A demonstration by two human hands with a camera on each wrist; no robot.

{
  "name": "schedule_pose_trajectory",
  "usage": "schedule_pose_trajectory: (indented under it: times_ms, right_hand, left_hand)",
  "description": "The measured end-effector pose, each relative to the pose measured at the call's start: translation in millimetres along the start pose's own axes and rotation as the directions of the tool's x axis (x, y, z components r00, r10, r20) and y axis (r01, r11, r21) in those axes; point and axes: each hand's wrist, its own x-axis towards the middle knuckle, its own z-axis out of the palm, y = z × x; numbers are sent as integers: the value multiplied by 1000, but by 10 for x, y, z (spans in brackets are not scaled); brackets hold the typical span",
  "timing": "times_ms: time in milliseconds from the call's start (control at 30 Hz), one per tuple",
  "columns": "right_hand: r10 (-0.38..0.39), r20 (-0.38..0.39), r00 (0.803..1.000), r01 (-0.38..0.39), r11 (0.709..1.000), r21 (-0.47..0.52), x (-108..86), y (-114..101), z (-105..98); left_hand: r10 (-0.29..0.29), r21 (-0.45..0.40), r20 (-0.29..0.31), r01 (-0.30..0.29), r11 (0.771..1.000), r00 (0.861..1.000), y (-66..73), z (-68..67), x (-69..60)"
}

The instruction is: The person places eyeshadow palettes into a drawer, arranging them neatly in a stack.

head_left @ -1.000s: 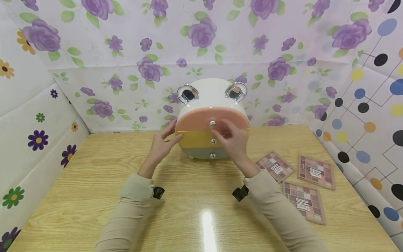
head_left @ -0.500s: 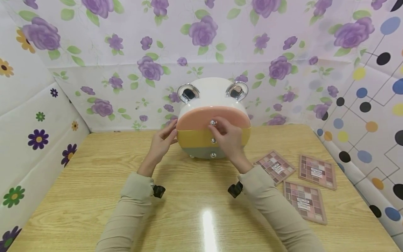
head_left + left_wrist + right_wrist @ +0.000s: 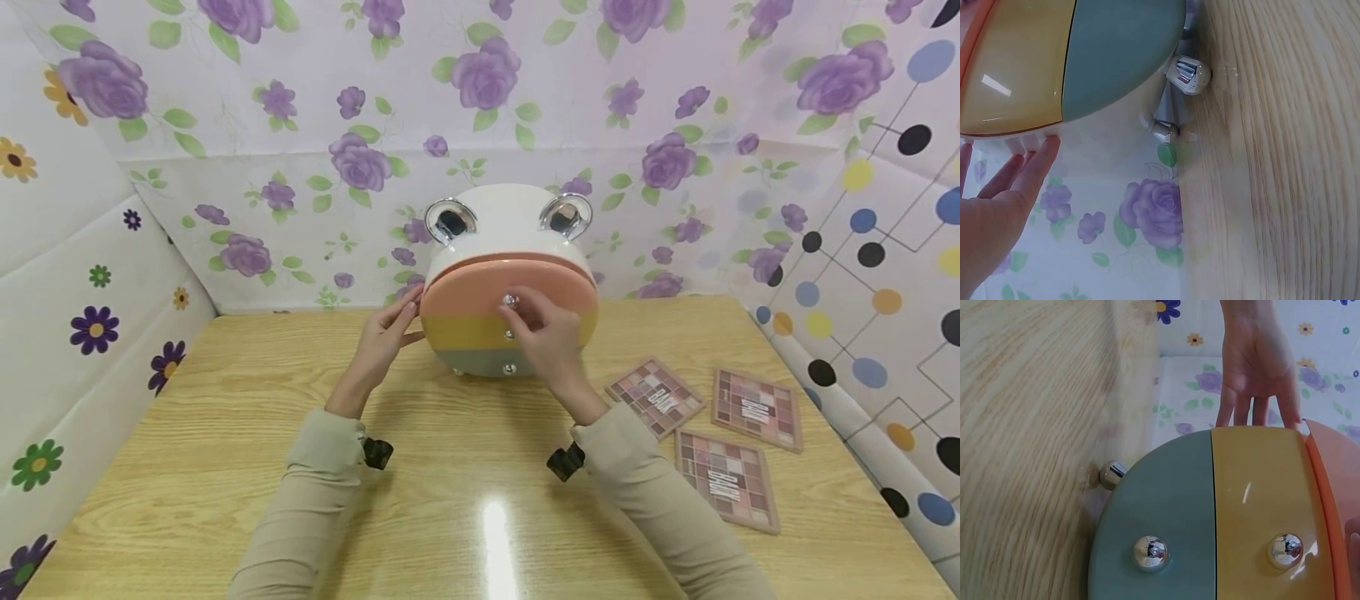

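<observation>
A drawer box (image 3: 506, 221) with a smooth, glossy white shell stands near the back of the wood-grained worktop (image 3: 435, 508), close to the flowered sheet (image 3: 300, 242) behind it. Its rounded front is split into three bands: a pink drawer (image 3: 468, 287) on top, a yellow drawer (image 3: 461, 332) in the middle and a grey-green drawer (image 3: 480, 362) at the bottom. Two silver, eye-like rounds stand out at the upper corners, and tapered shiny feet (image 3: 1188, 75) hold up the base.

The box is upright, its front towards the person. The drawer fronts are longer across than tall, so their long axis runs left to right. The pink drawer stands slightly proud of the yellow one, with an orange edge visible between them in the right wrist view.

The right hand (image 3: 551, 335) pinches the round, mirror-bright knob (image 3: 511, 300) of the pink drawer between thumb and finger. The left hand (image 3: 384, 337) is at the left side of the box, fingers extended and spread a little, their tips against the white shell.

To the right, three flat, square palettes (image 3: 723, 479) with chequered pinkish-brown faces lie on the worktop, set apart at differing angles. Beige cloth sleeves (image 3: 300, 517) cover both forearms.
</observation>
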Motion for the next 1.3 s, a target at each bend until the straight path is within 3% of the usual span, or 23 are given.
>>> schedule_pose_trajectory:
  times_ms: [300,633,1300]
  right_hand:
    - [-45,-27,999,46,998,33,-72,-67,-52]
    - [-85,-38,996,86,996,36,-155,-134,-112]
    - [-163,-23,986,164,986,41,-329,-317,-250]
  left_hand:
    - [-28,11,-102,29,1000,994,-12,50,33]
    - [-42,4,-165,43,999,985,-27,73,64]
    - [-53,-2,-160,53,999,986,-19,70,64]
